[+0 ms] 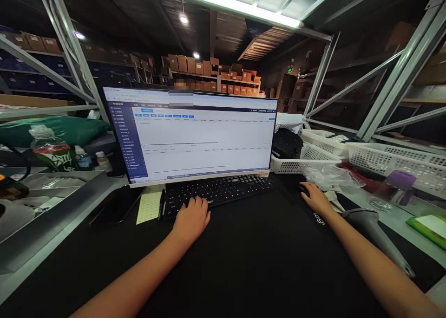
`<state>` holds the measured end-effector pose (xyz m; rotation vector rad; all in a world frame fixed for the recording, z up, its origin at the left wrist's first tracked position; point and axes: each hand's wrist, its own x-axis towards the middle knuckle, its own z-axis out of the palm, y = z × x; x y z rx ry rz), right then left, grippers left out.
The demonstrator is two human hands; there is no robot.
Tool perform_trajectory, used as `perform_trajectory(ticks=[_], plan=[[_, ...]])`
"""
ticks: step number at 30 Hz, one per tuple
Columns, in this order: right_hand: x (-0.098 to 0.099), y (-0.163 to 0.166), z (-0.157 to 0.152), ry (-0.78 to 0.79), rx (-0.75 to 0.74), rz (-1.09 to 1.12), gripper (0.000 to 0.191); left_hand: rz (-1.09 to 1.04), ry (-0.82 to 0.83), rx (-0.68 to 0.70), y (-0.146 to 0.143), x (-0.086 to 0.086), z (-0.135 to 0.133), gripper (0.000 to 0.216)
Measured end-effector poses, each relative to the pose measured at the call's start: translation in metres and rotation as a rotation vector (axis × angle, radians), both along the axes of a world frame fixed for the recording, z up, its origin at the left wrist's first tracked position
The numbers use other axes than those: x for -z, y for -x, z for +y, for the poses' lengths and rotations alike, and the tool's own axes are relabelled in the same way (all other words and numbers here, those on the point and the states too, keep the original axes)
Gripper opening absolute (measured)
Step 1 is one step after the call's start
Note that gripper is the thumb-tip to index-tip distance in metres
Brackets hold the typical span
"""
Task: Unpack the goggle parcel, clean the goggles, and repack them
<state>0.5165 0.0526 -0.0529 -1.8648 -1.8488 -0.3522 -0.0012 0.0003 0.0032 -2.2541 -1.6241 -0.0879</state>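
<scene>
My left hand lies palm down on the front left part of a black keyboard; its fingers rest over the keys and hold nothing. At the right, my right hand is closed over a black computer mouse, mostly hidden beneath it. Behind the keyboard stands a wide monitor showing a page with a dark side menu and a mostly blank table. Left of the keyboard are a pen and a yellow sticker sheet. A grey handheld scanner lies by my right forearm.
A dark phone lies left on the black desk mat. Bottles, including a green-labelled one, stand beyond it. White plastic baskets, clear plastic bags and a purple-capped bottle are at the right. Metal posts frame the desk.
</scene>
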Motion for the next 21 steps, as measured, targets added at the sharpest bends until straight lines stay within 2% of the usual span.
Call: perform_trajectory(ticks=[21], plan=[[0.0015, 0.0006, -0.0031, -0.012, 0.007, -0.034, 0.042, 0.002, 0.001, -0.019, -0.0004, 0.0021, 0.0021, 0.04]])
